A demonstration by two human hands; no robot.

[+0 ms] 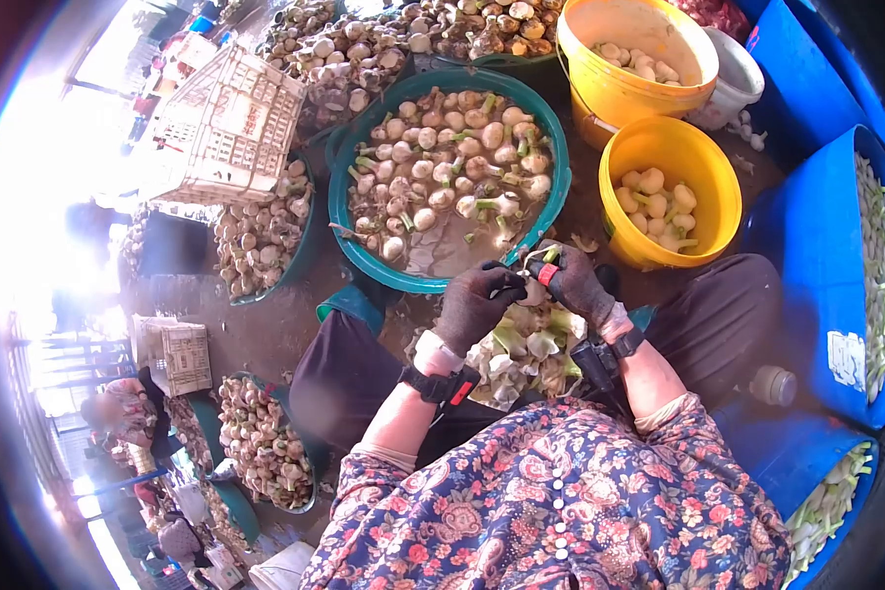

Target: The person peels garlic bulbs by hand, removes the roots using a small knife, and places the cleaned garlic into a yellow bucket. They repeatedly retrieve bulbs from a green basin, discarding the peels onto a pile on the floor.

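A garlic bulb (534, 292) with a green stem end sits in the fingers of my right hand (578, 285), which wears a dark glove with a red band on one finger. My left hand (474, 307), gloved in the same way, is closed in a pinch right beside the bulb; what its fingertips hold is hidden. Below both hands, a heap of peeled garlic skins (526, 354) lies between my knees. Just beyond them stands a green tub (342, 221) of garlic bulbs (423, 169) in murky water.
To the right are a yellow bucket (728, 202) with peeled bulbs and a larger yellow bucket (693, 49) behind it. Blue bins (806, 256) line the right side. A white crate (231, 123) and more garlic tubs (265, 442) stand left. Other people (128, 408) sit at far left.
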